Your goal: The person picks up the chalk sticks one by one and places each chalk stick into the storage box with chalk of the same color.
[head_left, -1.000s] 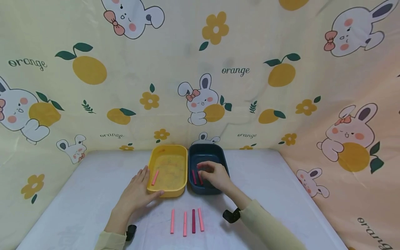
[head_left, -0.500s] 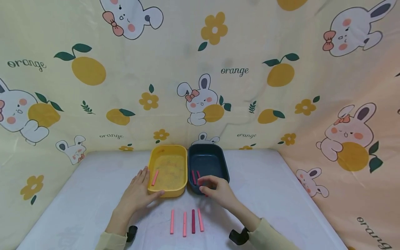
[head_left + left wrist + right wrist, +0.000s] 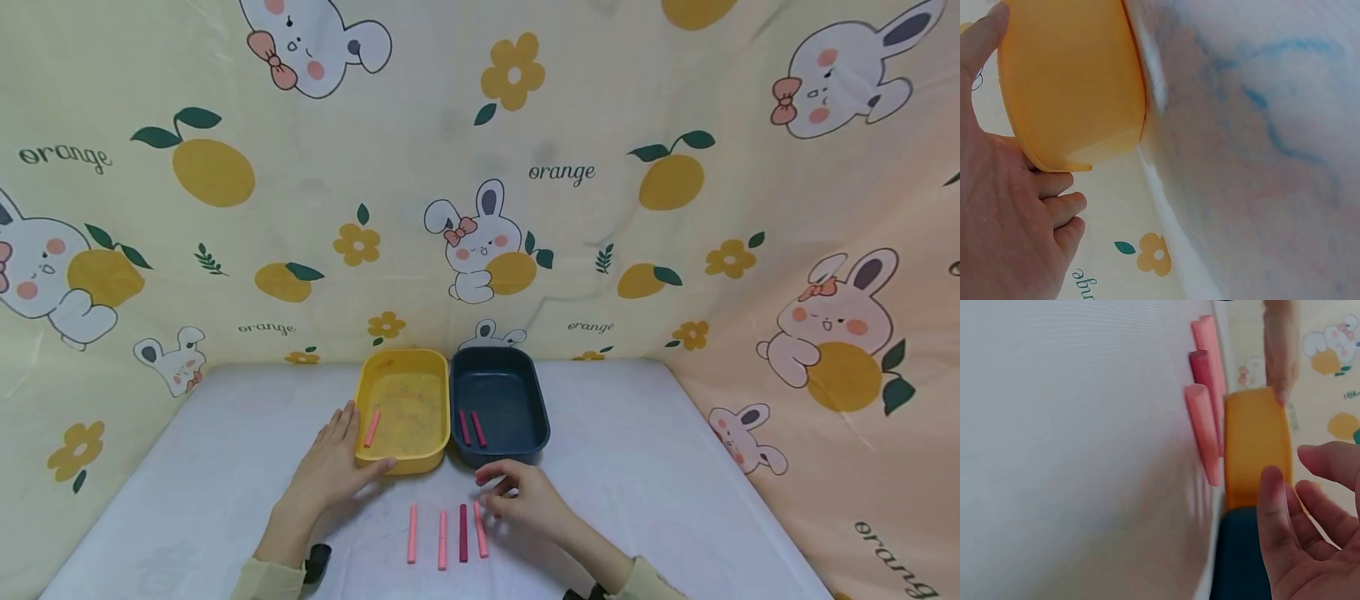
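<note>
My left hand (image 3: pixel 330 462) holds the yellow plastic box (image 3: pixel 411 392) at its near left corner, thumb on the front rim and fingers along the left side. One light pink chalk stick (image 3: pixel 372 428) lies inside. Beside this box stands a dark blue box (image 3: pixel 517 400) containing two dark red chalk sticks (image 3: pixel 478 429). My right hand (image 3: pixel 532 500) hovers over the table in front of the blue box, fingers loosely bent and apart, nothing between them. Below its fingertips is the rightmost light pink stick (image 3: pixel 482 533) of a row; a dark red stick (image 3: pixel 462 533) lies beside it.
Two more light pink sticks (image 3: pixel 412 533) lie at the row's left end. The white table (image 3: pixel 225 467) bears blue scribbled marks (image 3: pixel 1279 137) near the yellow box. A rabbit-and-orange printed cloth (image 3: pixel 405 167) hangs behind and at the sides.
My right hand has let go of a dark red chalk stick inside the blue box and come back toward the row on the table. The left hand stays on the yellow box.
</note>
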Tool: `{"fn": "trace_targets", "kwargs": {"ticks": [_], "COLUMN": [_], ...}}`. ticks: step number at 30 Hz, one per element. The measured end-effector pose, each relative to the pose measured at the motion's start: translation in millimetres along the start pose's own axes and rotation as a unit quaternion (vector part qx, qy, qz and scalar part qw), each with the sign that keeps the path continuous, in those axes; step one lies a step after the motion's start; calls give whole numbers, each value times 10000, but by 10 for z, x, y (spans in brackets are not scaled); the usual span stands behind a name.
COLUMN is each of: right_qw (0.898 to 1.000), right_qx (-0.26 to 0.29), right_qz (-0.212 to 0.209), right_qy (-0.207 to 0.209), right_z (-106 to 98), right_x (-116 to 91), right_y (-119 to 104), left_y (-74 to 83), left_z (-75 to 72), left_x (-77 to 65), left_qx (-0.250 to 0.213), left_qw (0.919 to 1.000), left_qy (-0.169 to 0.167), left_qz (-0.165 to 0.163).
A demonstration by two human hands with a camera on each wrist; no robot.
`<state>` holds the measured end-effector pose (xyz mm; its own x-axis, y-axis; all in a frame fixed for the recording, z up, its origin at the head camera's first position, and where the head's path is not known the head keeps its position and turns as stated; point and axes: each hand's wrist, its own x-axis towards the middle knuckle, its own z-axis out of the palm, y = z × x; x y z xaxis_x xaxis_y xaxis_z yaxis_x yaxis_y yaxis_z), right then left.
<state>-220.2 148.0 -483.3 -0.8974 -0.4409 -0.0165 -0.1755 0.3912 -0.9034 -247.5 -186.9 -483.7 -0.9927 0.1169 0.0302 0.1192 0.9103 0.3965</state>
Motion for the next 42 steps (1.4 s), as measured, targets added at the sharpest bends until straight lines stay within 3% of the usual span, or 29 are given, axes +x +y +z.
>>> {"fn": "trace_targets", "kwargs": {"ticks": [14,21,42], "right_qw": [9952,9928,9916], "right_qx": [-871,-932,-1025], "right_qz": [-1,272,419], "right_qy": [-441,-698,-663], "right_z": [62,90,133], "right_x": [-18,-22,-4], "right_y": [42,23,42], "left_y": [1,13,12], "left_z": [0,-23,-20], "left_x": [7,2,2], "left_qx": [-124,-135,-190], "left_qw": [9999,9999,9997], "left_qy": [-32,-65,-137], "left_qz": [-20,9,-97]}}
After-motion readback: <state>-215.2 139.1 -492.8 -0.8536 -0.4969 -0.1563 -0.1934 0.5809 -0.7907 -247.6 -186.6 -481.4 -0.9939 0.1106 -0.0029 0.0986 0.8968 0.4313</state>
